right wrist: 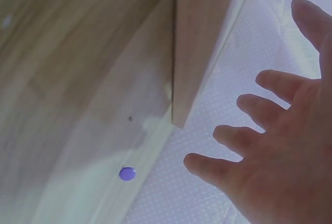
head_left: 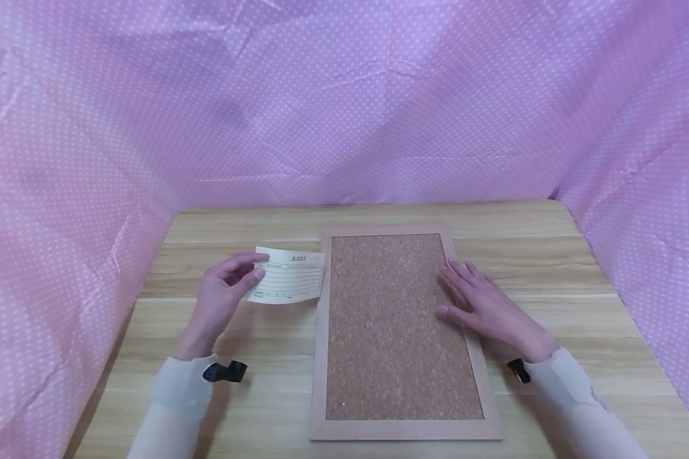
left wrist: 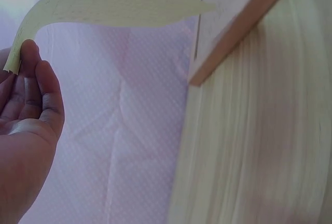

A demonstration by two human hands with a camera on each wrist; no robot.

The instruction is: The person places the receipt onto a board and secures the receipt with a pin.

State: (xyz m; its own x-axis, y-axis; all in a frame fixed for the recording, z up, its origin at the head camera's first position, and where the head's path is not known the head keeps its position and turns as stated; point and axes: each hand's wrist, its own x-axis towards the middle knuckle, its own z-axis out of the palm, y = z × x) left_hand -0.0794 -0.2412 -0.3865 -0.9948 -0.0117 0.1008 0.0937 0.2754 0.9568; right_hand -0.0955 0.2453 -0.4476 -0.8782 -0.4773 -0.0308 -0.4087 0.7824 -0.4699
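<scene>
Pinching printed slip by left edge of framed corkboard: left hand. Right hand grip empty, fingers spread above corkboard's right edge.

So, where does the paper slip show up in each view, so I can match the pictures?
Head: the paper slip is left of centre, in the left hand.
Left wrist: it arches across the upper left.
Right wrist: not in it.
Shared landmark: the framed board, right of the slip in head, upper right in left wrist, upper middle in right wrist.
</scene>
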